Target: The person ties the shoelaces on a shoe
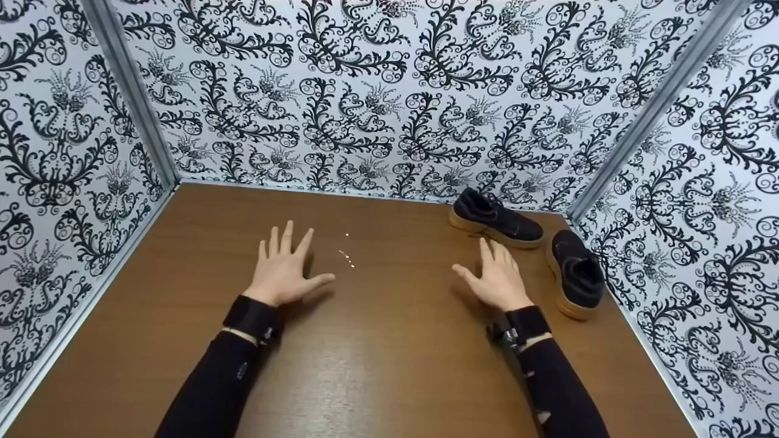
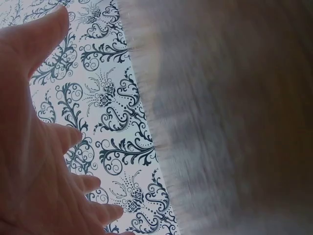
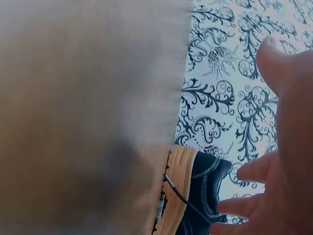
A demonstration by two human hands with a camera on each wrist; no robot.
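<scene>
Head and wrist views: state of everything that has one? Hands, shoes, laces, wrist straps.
Left hand, fingers spread, holding nothing.
Right hand, fingers extended, thumb out, holding nothing.
Far shoe, upright.
Near shoe, upright.
Shoelace, one end hanging down a shoe's side; can't tell if tied.
Left wrist strap, worn round the wrist.
Right wrist strap, worn round the wrist.

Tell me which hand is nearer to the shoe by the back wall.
The right. The right hand is just on the near side of that shoe, fingers towards it; the left hand is well off to its left.
</scene>
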